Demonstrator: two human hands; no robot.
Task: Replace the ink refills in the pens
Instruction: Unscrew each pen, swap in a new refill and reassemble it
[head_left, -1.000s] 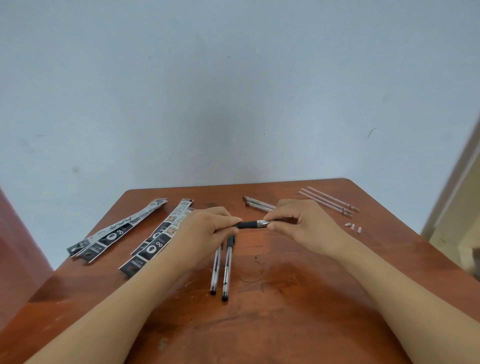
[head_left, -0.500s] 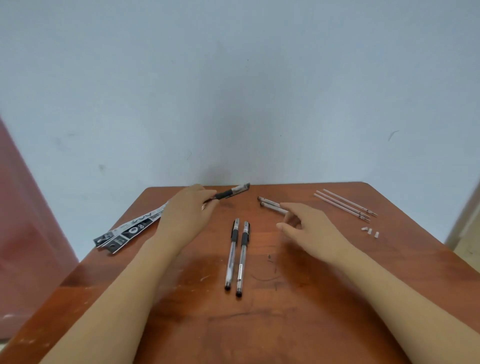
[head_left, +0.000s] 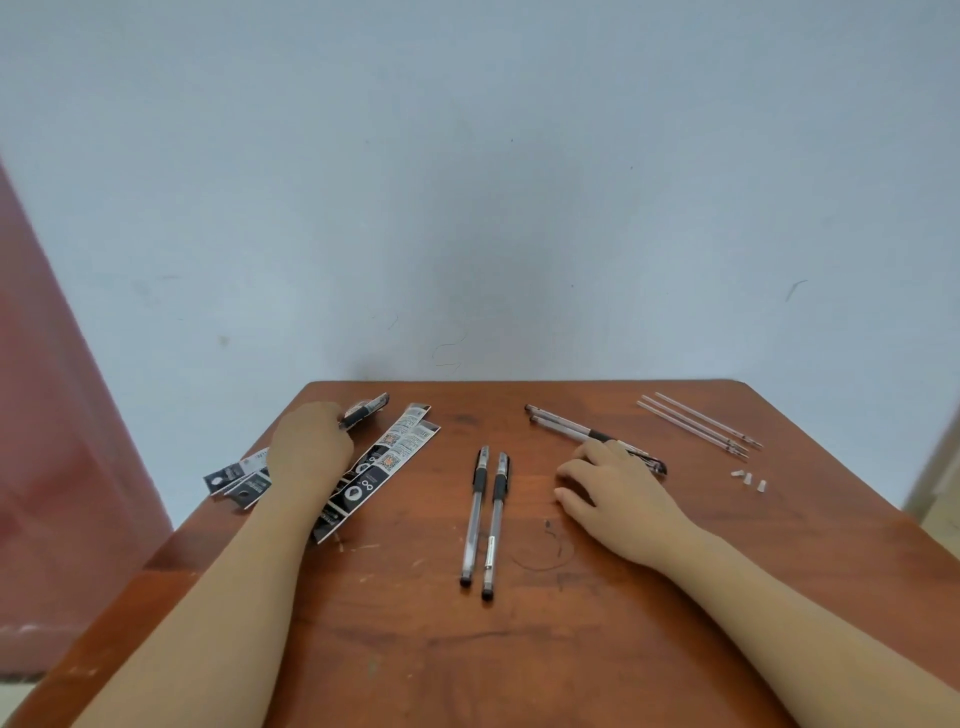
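**Left hand grips a pen at the far left; right hand rests loose by the far pens**

A pale blue-grey painted wall (head_left: 467, 208) fills the upper view, with a dull red panel (head_left: 57, 426) at its left edge. Below it stands a reddish-brown wooden table (head_left: 415, 654), scuffed and marked with ink. Both bare forearms reach in over it from the near edge.

The left hand (head_left: 311, 452) lies at the far left of the table. Its fingers are curled round a slim black-gripped pen (head_left: 366, 410), whose silvery end points away towards the wall. Under and beside this hand lie long black-and-white printed refill wrappers (head_left: 400, 452), fanned out flat.

The right hand (head_left: 618, 488) rests palm down right of centre, its fingers loosely bent with their tips on the wood. It covers the near end of two clear diagonal pens (head_left: 563, 427) lying side by side.

Between the hands, two clear capped pens with black grips (head_left: 485, 519) lie parallel, touching or nearly so. Three thin clear ink refills (head_left: 696, 426) sit together at the far right. Just nearer than them are three tiny white caps (head_left: 748, 478)
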